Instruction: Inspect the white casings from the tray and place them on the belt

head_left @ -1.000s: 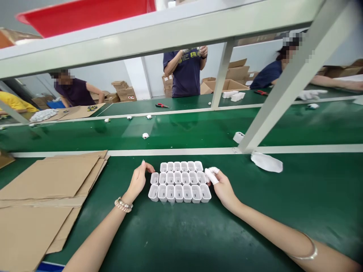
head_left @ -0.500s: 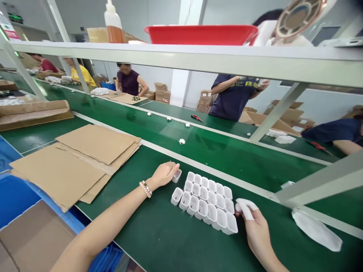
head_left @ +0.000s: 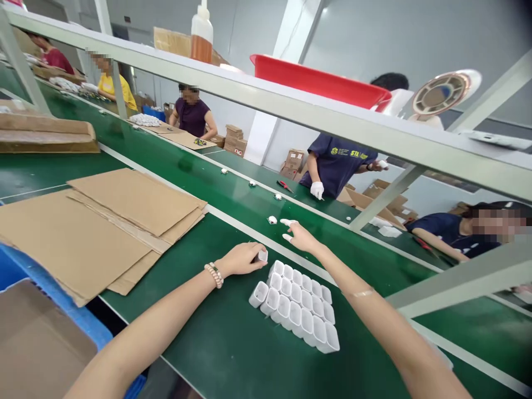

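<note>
A block of several small white square cups stands in rows on the green table in front of me. My left hand rests at the block's far left corner, fingers closed on one single white cup. My right hand reaches out over the green conveyor belt, fingers spread and capped in white finger cots, holding nothing. A small white part lies on the belt just left of its fingertips.
Flattened cardboard sheets lie to my left, with a blue bin below them. A grey rack shelf overhead carries a red tray and a bottle. Several people work across the belt; more white parts dot it.
My right hand left the block's right side and stretched out over the belt toward the small white part. My left hand stayed on the single cup. My view swung left.
</note>
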Tool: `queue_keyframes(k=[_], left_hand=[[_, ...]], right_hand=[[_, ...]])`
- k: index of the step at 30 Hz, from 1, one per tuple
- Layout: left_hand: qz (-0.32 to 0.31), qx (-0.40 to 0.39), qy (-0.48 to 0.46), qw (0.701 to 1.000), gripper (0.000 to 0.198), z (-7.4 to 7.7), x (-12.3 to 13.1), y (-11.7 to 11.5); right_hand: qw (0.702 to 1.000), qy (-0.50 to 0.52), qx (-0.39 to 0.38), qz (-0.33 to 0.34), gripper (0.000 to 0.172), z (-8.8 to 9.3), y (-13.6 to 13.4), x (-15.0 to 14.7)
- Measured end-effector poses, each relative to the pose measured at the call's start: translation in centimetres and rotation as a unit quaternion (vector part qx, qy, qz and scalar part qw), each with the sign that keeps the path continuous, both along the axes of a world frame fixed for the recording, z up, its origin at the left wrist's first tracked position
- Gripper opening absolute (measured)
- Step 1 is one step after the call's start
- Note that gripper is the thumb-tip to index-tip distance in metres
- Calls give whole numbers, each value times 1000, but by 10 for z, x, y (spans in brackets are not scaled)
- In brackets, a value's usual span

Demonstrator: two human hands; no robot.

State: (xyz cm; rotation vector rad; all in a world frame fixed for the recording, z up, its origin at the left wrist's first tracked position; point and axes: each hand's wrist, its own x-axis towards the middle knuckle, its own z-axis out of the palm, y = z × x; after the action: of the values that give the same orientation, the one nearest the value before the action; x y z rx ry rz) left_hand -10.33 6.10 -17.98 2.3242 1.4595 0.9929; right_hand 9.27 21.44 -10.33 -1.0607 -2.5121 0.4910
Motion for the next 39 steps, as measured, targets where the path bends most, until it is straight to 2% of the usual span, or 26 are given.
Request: queue_keyframes(k=[3,5,7,8,11,17,21,23,25,27,28,31,33,36,39], left_hand=[[7,3,15,1000,36,3,-1,-3],[19,3,29,999,42,6,-4,-6],[14,-7,20,1000,36,10,-7,-9],[22,-8,19,1000,33,12,-7,-10],[52,-9,16,998,30,16,-6,-15],[60,-6,-6,998,30,21,6,-20],[64,7,-20,998,27,22,7,-17],[59,15,-29,998,29,23,7,-15],[52,28,-50,997,37,24,11,-14],[62,61,-100,991,39,24,17,-17],[64,74,-117,988,38,24,21,-19],[38,110,-147,982,36,26,31,-26],[18,134,-147,980,36,28,36,-31],[-3,148,-118,982,41,29,42,-37],[-5,159,-92,983,47,27,46,-41]], right_hand=[[999,36,9,1,43,-4,20,-41],[997,73,16,20,36,-3,14,-62],[992,115,21,50,34,-1,1,-76],[989,134,21,63,28,0,-4,-81],[981,175,17,82,27,5,-17,-83],[977,213,5,21,30,0,-27,-51],[972,231,5,-29,24,-7,-13,-20],[972,231,-14,-49,28,-6,-3,-1],[973,221,-43,-50,42,-3,-2,21],[976,212,-39,-23,54,3,-16,43],[977,212,-9,1,54,6,-29,53],[974,180,118,68,40,15,-73,70],[969,136,167,122,36,19,-97,73],[962,105,203,150,40,23,-114,74],[955,85,223,177,44,23,-118,74]])
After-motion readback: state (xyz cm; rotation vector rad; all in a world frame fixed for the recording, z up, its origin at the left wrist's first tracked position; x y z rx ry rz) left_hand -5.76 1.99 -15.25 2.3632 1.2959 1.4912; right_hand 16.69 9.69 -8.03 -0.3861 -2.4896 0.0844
